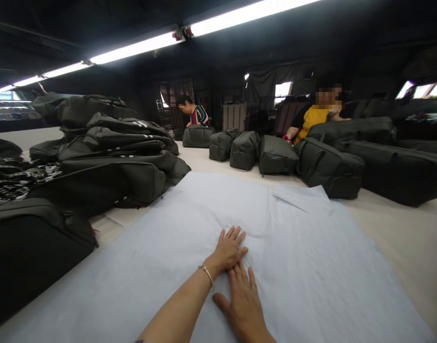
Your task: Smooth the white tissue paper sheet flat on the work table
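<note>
1. Tube lights (252, 18) are glaring white in a row across the dark ceiling (79, 19).
2. A back window (283, 89) is blowing out, while the far wall (211, 71) is sinking into near-black.
3. The pale sheet (161, 267) is reflecting soft light, faint shadows falling beside the left hand (230, 250) and right hand (245, 297).
4. Dark bags (279, 155) are swallowing light and losing detail.
5. The wide view is stretching shapes toward the lower corners; pixel blocks are masking two heads (324, 97).

Sheet (161, 247): pale blue-white, plain. Bench (390, 228): off-white. Bags (277, 155) nr far edge: dk grey-green, plain. Stacked bags (114, 171), L edge: same dk shade, sm. white marks. Pile (11, 176), L edge: blk/white pattern. Far edge: yellow shirt (311, 123); multi-col. striped shirt (200, 116). Bracelet (206, 272): silver.
</note>
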`<state>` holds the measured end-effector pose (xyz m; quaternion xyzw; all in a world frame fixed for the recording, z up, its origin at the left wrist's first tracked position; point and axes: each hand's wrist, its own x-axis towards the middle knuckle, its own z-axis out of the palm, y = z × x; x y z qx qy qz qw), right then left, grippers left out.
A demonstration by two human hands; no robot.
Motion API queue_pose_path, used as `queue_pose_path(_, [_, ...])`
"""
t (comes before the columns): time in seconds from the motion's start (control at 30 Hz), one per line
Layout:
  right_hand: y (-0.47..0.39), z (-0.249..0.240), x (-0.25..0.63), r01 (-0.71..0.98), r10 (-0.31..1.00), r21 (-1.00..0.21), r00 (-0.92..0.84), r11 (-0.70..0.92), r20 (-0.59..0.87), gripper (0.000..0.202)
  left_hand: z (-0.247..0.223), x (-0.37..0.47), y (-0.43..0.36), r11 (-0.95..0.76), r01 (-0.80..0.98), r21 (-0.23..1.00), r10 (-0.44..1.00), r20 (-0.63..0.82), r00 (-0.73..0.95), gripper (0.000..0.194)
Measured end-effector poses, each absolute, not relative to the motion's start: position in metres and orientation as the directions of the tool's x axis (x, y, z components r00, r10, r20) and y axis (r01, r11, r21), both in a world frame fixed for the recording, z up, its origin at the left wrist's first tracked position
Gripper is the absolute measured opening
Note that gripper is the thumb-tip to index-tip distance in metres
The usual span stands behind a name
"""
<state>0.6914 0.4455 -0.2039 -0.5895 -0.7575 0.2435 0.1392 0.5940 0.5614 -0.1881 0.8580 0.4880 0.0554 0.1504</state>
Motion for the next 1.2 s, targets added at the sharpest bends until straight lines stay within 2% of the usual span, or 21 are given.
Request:
queue_pose_path(0.07, [0.448,-0.189,0.7,0.761,0.955,-0.623,-0.286,0.178,-0.077,0.074,-0.192,0.593,0.562,-0.482,0.817,0.317,0.854,-0.037,0.519,0.057])
queue_pose_path(0.13, [0.458,-0.17,0.718,0.645,0.949,-0.752,-0.305,0.139,-0.085,0.057,-0.195,0.594,0.562,-0.484,0.814,0.323,0.856,-0.018,0.516,0.056])
queue_pose_path(0.2, [0.475,-0.155,0.747,0.552,0.971,-0.832,-0.225,0.062,-0.077,0.046,-0.199,0.596,0.561,-0.484,0.81,0.331,0.859,0.007,0.511,0.058])
queue_pose_path(0.23, [0.486,-0.149,0.765,0.553,0.99,-0.833,-0.126,0.012,-0.069,0.044,-0.2,0.597,0.56,-0.486,0.809,0.331,0.862,0.028,0.506,0.061])
queue_pose_path(0.3, [0.513,-0.146,0.803,0.669,0.991,-0.736,0.134,-0.1,-0.014,0.044,-0.204,0.598,0.557,-0.493,0.809,0.32,0.865,0.078,0.496,0.066])
queue_pose_path(0.37, [0.54,-0.151,0.838,0.794,0.951,-0.571,0.301,-0.21,0.069,0.046,-0.207,0.599,0.555,-0.501,0.812,0.3,0.864,0.123,0.488,0.069])
queue_pose_path(0.43, [0.564,-0.159,0.865,0.846,0.929,-0.454,0.359,-0.28,0.095,0.058,-0.21,0.599,0.553,-0.504,0.816,0.284,0.863,0.143,0.484,0.07])
queue_pose_path(0.53, [0.59,-0.171,0.884,0.864,0.926,-0.386,0.374,-0.323,0.061,0.072,-0.212,0.599,0.553,-0.5,0.826,0.261,0.866,0.153,0.476,0.072])
queue_pose_path(0.63, [0.601,-0.178,0.887,0.872,0.937,-0.373,0.349,-0.315,0.024,0.058,-0.213,0.599,0.552,-0.503,0.834,0.225,0.864,0.16,0.477,0.071])
queue_pose_path(0.77, [0.6,-0.181,0.885,0.853,0.941,-0.427,0.338,-0.302,0.01,0.04,-0.211,0.599,0.552,-0.499,0.842,0.204,0.866,0.169,0.471,0.07])
queue_pose_path(0.9, [0.592,-0.185,0.89,0.83,0.936,-0.487,0.346,-0.271,0.068,0.043,-0.21,0.599,0.552,-0.5,0.835,0.229,0.866,0.17,0.471,0.071])
queue_pose_path(1.0, [0.59,-0.187,0.896,0.814,0.928,-0.519,0.359,-0.262,0.095,0.055,-0.211,0.599,0.551,-0.505,0.836,0.216,0.862,0.172,0.476,0.068])
queue_pose_path(1.1, [0.59,-0.187,0.89,0.868,0.889,-0.467,0.338,-0.168,0.309,0.063,-0.212,0.599,0.551,-0.508,0.839,0.195,0.859,0.186,0.477,0.066])
queue_pose_path(1.17, [0.59,-0.185,0.873,0.92,0.846,-0.393,0.219,-0.012,0.486,0.057,-0.21,0.6,0.55,-0.512,0.838,0.19,0.856,0.2,0.477,0.065])
queue_pose_path(1.2, [0.589,-0.184,0.86,0.929,0.838,-0.359,0.128,0.086,0.53,0.053,-0.209,0.6,0.549,-0.512,0.838,0.19,0.855,0.208,0.476,0.065])
